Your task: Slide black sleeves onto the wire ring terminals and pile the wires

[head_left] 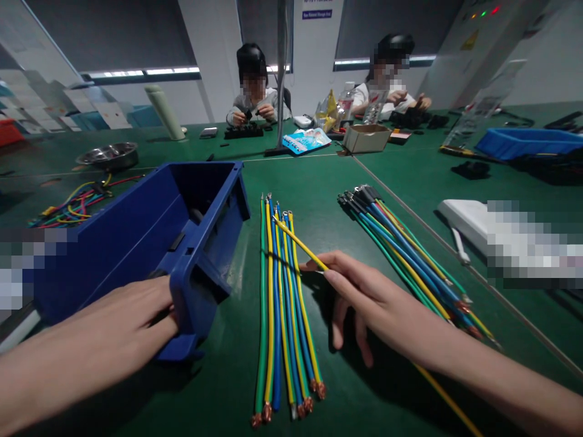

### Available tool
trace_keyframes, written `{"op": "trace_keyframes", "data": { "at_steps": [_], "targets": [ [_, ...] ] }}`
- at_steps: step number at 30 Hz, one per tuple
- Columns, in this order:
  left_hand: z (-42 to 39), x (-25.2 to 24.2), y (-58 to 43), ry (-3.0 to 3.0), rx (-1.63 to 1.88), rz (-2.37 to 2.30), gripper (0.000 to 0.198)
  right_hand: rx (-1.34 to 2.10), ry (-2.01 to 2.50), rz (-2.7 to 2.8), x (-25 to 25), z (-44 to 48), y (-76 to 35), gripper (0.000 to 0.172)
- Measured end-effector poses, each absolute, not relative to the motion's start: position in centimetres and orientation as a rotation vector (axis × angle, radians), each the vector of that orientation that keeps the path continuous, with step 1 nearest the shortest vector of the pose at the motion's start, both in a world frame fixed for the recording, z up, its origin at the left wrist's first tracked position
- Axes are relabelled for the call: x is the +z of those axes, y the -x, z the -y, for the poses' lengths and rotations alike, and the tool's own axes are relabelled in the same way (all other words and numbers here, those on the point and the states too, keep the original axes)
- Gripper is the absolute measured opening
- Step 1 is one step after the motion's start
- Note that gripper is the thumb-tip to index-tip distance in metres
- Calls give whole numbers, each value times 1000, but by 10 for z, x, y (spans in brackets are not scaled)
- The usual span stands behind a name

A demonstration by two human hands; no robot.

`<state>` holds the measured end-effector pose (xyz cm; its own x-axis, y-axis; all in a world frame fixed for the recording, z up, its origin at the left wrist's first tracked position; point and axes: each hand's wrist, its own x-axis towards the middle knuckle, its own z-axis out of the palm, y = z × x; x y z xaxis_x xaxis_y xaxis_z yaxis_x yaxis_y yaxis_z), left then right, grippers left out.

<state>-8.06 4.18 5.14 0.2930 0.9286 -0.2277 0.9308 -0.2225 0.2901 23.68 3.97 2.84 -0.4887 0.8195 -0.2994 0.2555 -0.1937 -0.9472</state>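
Observation:
Between thumb and forefinger, my right hand pinches a yellow wire. The wire's metal-tipped end points up and left over a row of cut wires, and its tail runs out beneath my forearm. That row has green, yellow and blue wires with bare copper at the near ends. My left hand reaches into the near end of a dark blue bin, where the bin wall hides its fingers. Farther right lies a bundle of wires with black sleeves at the far ends.
A metal bowl and a tangle of coloured wires lie to the left. At the back are a light green bottle, a cardboard box and a blue packet. Two people sit across the green table. A blue tray stands right.

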Motion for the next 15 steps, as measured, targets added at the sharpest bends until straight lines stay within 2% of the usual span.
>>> {"op": "trace_keyframes", "data": {
  "at_steps": [8, 15],
  "targets": [
    [-43, 55, 77, -2271, 67, -1541, 19, 1789, 1199, 1607, 26, -45, -233, 49],
    [-43, 52, 80, -2303, 44, -1577, 28, 1670, 1253, 1738, 26, -40, -238, 50]
  ]
}}
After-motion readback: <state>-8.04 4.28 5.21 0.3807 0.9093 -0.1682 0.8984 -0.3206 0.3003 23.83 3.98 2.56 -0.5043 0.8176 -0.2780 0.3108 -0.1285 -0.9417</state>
